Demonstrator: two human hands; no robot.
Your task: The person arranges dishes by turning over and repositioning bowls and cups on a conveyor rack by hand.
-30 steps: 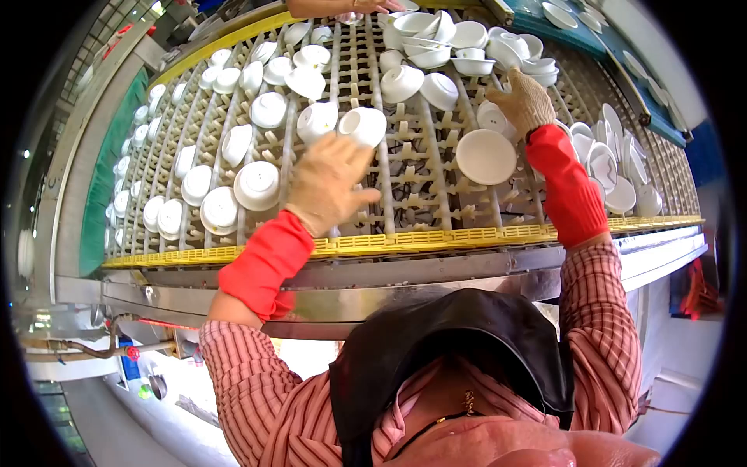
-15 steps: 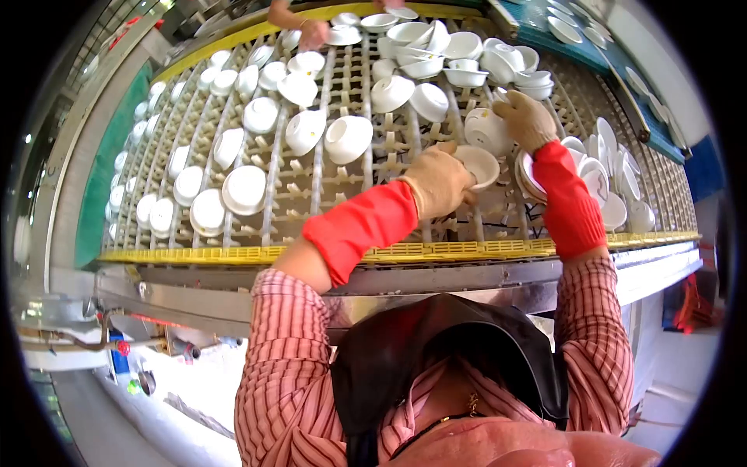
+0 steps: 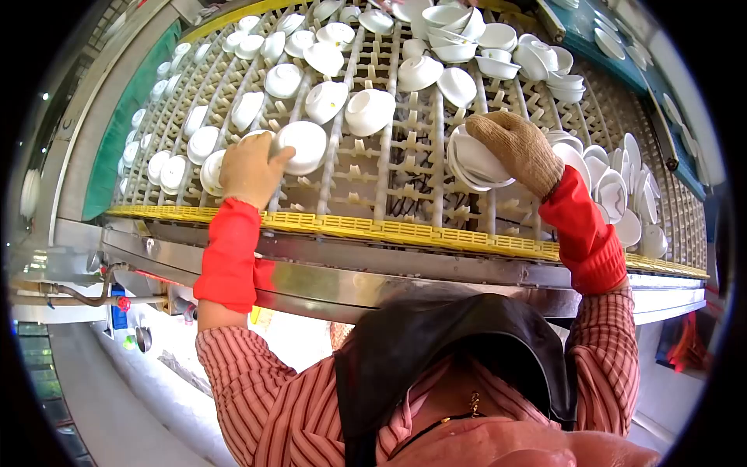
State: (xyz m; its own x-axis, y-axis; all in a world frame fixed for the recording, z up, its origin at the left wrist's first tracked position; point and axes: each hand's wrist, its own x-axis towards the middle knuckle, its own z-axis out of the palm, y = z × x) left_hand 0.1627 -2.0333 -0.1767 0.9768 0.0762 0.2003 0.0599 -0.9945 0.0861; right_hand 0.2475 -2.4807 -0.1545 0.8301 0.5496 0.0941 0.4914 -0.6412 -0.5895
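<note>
My left hand [image 3: 250,170], in a tan glove, is at the left part of the rack. Its thumb presses against the edge of a white bowl [image 3: 303,148], and its fingertips are partly hidden behind. Bowls standing upside down surround it, one of them a white bowl [image 3: 212,173] beside the wrist. My right hand [image 3: 515,148], in a brown knit glove, grips the upper right rim of a few nested white bowls [image 3: 476,159], tilted just above the rack's middle. How many are nested cannot be made out.
A pegged conveyor rack [image 3: 354,173] with a yellow edge strip [image 3: 389,230] spans the front. Bowls are piled [image 3: 455,47] at the back. Plates and bowls lean together [image 3: 615,191] at right. A blue-green belt [image 3: 622,74] carries dishes at the far right.
My left hand has swung far left with a bowl. My right hand has come lower and left, now gripping nested bowls. The view has shifted; the other person's hands at the back are mostly out of view.
</note>
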